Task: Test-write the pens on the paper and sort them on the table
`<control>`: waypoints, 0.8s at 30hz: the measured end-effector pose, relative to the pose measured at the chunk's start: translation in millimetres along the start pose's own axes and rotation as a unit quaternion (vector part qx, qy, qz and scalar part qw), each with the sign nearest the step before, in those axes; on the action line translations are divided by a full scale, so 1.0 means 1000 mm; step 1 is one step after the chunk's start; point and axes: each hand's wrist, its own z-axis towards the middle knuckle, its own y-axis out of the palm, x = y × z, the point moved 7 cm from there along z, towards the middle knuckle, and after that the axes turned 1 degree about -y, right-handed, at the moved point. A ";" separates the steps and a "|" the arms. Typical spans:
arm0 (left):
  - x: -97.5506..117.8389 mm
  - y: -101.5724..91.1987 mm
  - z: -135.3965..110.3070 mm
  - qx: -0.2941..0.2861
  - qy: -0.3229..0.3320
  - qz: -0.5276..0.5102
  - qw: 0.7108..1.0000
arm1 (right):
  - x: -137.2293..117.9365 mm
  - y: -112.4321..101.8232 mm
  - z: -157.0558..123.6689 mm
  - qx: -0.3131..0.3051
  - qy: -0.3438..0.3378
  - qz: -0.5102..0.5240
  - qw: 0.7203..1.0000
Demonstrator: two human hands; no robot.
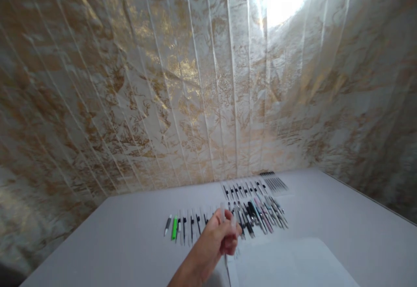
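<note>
My left hand (223, 232) reaches in from the bottom of the head view, its fingers curled closed. Between thumb and fingers it grips translucent pen parts (233, 221), with clear ends sticking up past the fingertips; motion blur hides their detail. Left of the hand lies a row of clear pens with black parts (192, 226), beside a bright green pen (174, 228) and a grey and white pen (167, 225). To its right is a dense group of assorted pens (262, 214). My right hand is out of view.
Behind the hand lies another row of short black and clear pen parts (245, 189). A pack of thin grey sticks (276, 184) sits at the back right. A large white sheet or board (293, 263) covers the front right. A shiny gold-patterned curtain (195, 83) hangs behind the table (114, 243).
</note>
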 end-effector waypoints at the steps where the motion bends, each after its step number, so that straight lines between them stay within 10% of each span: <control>1: 0.001 0.002 -0.003 -0.006 0.000 0.013 1.000 | -0.007 -0.006 -0.001 0.039 0.021 -0.001 0.999; 6: 0.002 0.020 -0.016 -0.128 -0.029 0.209 0.969 | -0.042 -0.053 -0.028 0.206 0.125 -0.012 0.971; 24: 0.005 0.025 -0.020 -0.119 0.000 0.406 0.906 | -0.034 -0.033 -0.026 0.107 0.133 -0.113 0.979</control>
